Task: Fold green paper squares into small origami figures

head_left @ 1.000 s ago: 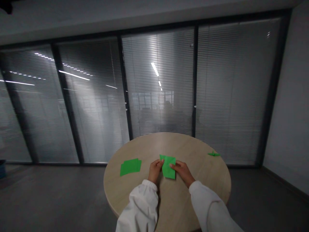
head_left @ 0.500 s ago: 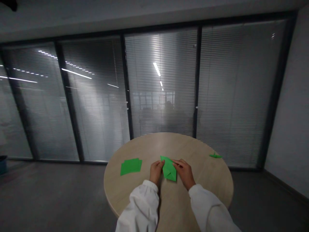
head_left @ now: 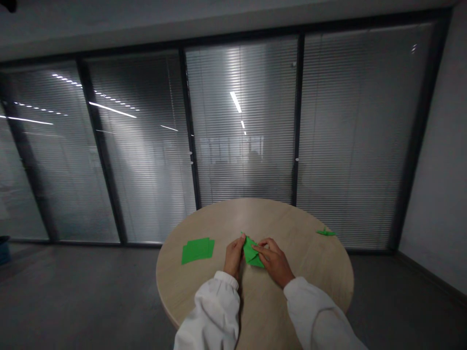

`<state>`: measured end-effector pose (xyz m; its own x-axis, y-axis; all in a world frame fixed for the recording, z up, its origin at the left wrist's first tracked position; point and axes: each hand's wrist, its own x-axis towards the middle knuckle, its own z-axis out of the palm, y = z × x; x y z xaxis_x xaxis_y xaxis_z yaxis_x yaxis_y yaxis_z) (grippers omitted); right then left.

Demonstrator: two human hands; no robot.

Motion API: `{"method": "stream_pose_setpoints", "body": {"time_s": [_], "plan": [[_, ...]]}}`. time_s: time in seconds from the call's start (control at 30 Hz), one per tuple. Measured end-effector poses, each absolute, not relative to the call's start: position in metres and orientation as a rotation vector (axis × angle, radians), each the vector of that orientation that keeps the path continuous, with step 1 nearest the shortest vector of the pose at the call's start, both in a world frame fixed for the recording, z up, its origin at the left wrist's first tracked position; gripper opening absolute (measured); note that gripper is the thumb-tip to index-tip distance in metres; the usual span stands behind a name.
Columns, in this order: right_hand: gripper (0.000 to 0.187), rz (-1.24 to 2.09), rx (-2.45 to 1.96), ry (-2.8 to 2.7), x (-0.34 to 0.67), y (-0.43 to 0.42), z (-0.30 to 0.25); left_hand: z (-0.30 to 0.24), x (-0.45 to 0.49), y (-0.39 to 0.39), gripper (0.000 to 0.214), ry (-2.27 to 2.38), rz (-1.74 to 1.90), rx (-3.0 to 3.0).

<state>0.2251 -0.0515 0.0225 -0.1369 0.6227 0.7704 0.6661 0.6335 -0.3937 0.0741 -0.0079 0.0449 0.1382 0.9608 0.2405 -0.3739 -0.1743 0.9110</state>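
A green sheet of paper [head_left: 251, 253], partly folded into a narrow pointed shape, lies on the round wooden table [head_left: 306, 277] in front of me. My left hand [head_left: 233, 256] pinches its left edge with the fingers closed. My right hand [head_left: 273, 260] lies over its right side, fingers pressed on the fold. Both arms wear white sleeves.
A small stack of flat green sheets [head_left: 197, 250] lies to the left on the table. A small folded green paper figure [head_left: 324, 232] sits near the table's far right edge. Behind the table stand glass partitions with shut blinds [head_left: 241, 131].
The green sheet has gone from a wide flat piece to a narrower folded shape. My right hand moved left over the paper, folding its right side inward. The left hand stayed on the left edge.
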Motion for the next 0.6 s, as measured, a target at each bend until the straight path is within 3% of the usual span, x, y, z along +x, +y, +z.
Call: {"method": "stream_pose_setpoints", "body": {"time_s": [0.2,0.37,0.5,0.6], "plan": [[0.044,0.057,-0.968,-1.803,0.222,-0.055,0.027,0.048,0.072,-0.008,0.036,0.742,1.368,1.190],[0.026,0.467,-1.017,-1.482,0.224,-0.046,0.025,0.047,0.073,-0.007,0.038,0.718,1.340,1.237],[0.034,0.828,-0.993,-1.437,0.225,-0.035,0.016,0.048,0.075,-0.009,0.039,0.704,1.320,1.311],[0.039,0.923,-0.986,-1.426,0.225,-0.031,0.012,0.048,0.076,-0.011,0.042,0.688,1.284,1.304]]}}
